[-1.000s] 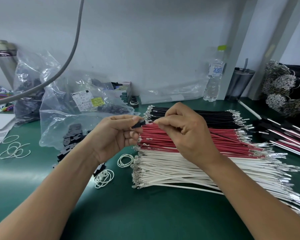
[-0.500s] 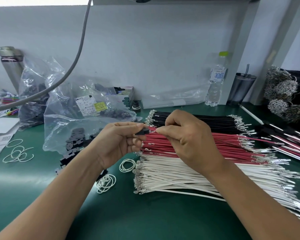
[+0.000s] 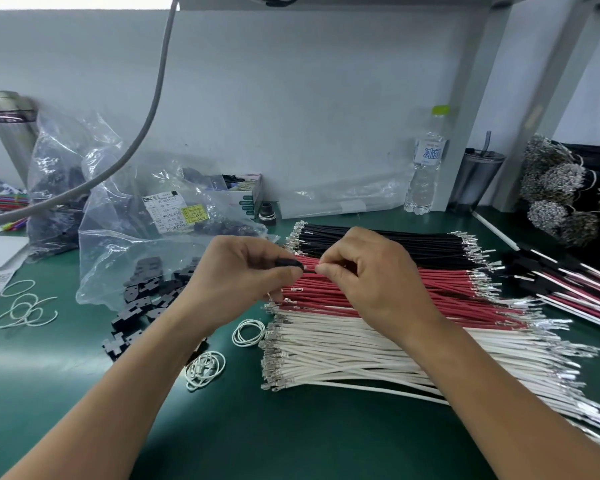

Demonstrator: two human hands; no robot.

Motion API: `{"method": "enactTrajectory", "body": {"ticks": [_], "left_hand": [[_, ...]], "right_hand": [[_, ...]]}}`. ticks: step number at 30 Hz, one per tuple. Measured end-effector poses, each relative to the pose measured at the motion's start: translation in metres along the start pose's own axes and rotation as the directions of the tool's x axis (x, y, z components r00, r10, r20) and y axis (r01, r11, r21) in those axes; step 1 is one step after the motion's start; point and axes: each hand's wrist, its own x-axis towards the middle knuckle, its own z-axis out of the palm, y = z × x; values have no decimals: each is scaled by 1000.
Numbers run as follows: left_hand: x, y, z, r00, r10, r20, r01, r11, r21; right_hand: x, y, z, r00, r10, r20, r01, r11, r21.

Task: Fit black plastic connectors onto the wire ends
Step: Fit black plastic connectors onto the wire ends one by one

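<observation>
Black connector (image 3: 289,264) was pinched between the thumb and curled fingers of the left hand (image 3: 238,277), just above the red wires (image 3: 388,296) on the green counter (image 3: 222,420). The right hand (image 3: 368,275) had its fingers curled tight, pinching a thin wire end beside the connector; its colour I could not tell. Behind the red wires stood a water bottle (image 3: 426,164) with a blue-lettered label. Left of them, a plastic bag (image 3: 160,244) carried a printed label, mostly unreadable.
</observation>
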Motion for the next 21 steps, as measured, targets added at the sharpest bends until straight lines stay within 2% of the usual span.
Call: {"method": "enactTrajectory", "body": {"ticks": [7,12,17,19,21], "left_hand": [[-1,-2,0,998,-10,55,17,993,-121],[-1,-1,1,999,0,46,7,987,-159],[-1,-4,2,997,-16,74,24,993,-116],[-1,-5,3,998,-25,55,29,996,-82],[0,-6,3,999,-36,14,37,996,-82]], "right_hand": [[-4,-10,4,998,-64,22,63,998,25],[1,-5,-10,997,-51,61,49,998,34],[-1,-11,-29,995,-47,87,67,966,-248],[-14,-16,-38,985,-55,162,85,979,-188],[-33,-23,-39,937,-52,345,91,991,-97]]}}
